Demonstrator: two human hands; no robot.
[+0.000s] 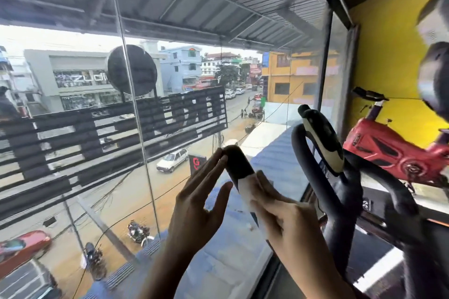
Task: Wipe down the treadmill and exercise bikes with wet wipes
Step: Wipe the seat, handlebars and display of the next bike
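Note:
A black handlebar grip (237, 161) of an exercise bike rises in the middle of the view, with a white wet wipe (247, 190) wrapped round its lower part. My right hand (283, 213) holds the wipe against the bar, fingers curled round it. My left hand (198, 204) is beside the bar with straight fingers, its fingertips touching the tip of the grip. The bike's looped black handlebar (340, 192) and its black-and-cream console (324, 139) stand just to the right.
A large glass window (136, 128) is directly ahead, with a street far below. A red exercise bike (393, 153) stands at the right against a yellow wall (386, 56). A grey blurred machine part (435, 75) hangs at the right edge.

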